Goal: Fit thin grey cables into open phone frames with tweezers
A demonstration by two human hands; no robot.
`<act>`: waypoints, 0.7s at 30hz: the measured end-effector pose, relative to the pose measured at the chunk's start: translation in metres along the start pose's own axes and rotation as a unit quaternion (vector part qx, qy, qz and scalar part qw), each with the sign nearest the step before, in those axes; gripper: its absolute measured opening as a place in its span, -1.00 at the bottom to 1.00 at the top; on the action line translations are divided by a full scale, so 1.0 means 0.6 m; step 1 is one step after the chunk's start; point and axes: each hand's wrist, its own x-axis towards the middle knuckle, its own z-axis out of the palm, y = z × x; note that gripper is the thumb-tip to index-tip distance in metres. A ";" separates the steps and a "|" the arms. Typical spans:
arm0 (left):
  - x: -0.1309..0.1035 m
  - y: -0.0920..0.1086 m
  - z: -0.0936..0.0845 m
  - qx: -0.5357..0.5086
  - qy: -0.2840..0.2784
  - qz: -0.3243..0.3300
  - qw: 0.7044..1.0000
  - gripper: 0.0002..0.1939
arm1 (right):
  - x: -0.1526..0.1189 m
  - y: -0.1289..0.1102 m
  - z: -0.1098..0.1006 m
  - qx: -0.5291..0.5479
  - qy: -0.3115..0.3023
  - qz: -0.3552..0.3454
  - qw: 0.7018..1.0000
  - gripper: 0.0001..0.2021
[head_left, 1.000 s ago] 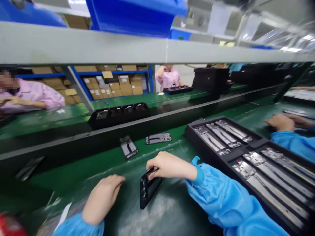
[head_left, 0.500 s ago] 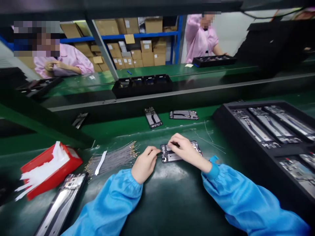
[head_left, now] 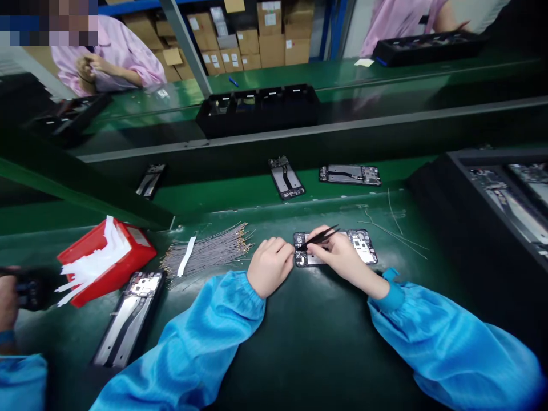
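Observation:
An opened smartphone (head_left: 365, 245) with its inner boards showing lies crosswise on the green bench in front of me. In my right hand (head_left: 342, 260) is a pair of black tweezers (head_left: 326, 233), their tips low over the phone's left end. My left hand (head_left: 270, 267) is at that same end, fingers curled together against the edge; what is between the fingertips is hidden. Left of it lies a bundle of thin grey cables (head_left: 214, 251) with gold-coloured ends, a white strip (head_left: 186, 257) across it.
A red box (head_left: 145, 251) of white strips and another opened phone (head_left: 124, 325) are at left. Two opened phones (head_left: 286, 178) (head_left: 350, 174) lie behind. Loose wires (head_left: 396, 234) and a black tray (head_left: 449, 211) of phones are right. Another person's hand (head_left: 7, 302) shows far left.
The view has tilted down and shifted left. The tweezers now show plainly in my right hand, and my left fingers have curled in more. Another person's hand has appeared at the left edge.

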 end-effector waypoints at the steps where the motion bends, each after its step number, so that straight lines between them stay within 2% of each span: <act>1: 0.001 0.000 0.000 0.006 0.000 0.000 1.000 -0.83 | 0.000 -0.001 0.001 -0.017 0.007 -0.005 1.000 -0.91; 6: 0.004 0.000 -0.002 0.032 -0.008 0.005 0.999 -0.82 | -0.001 -0.004 -0.002 -0.052 0.014 -0.039 0.998 -0.94; 12: 0.001 0.001 -0.006 0.050 -0.008 0.016 0.999 -0.83 | -0.004 -0.008 -0.005 -0.021 0.001 -0.037 0.999 -0.92; 21: 0.002 0.004 -0.004 0.064 0.009 0.030 0.997 -0.81 | -0.003 -0.007 -0.006 -0.043 0.000 -0.056 0.998 -0.92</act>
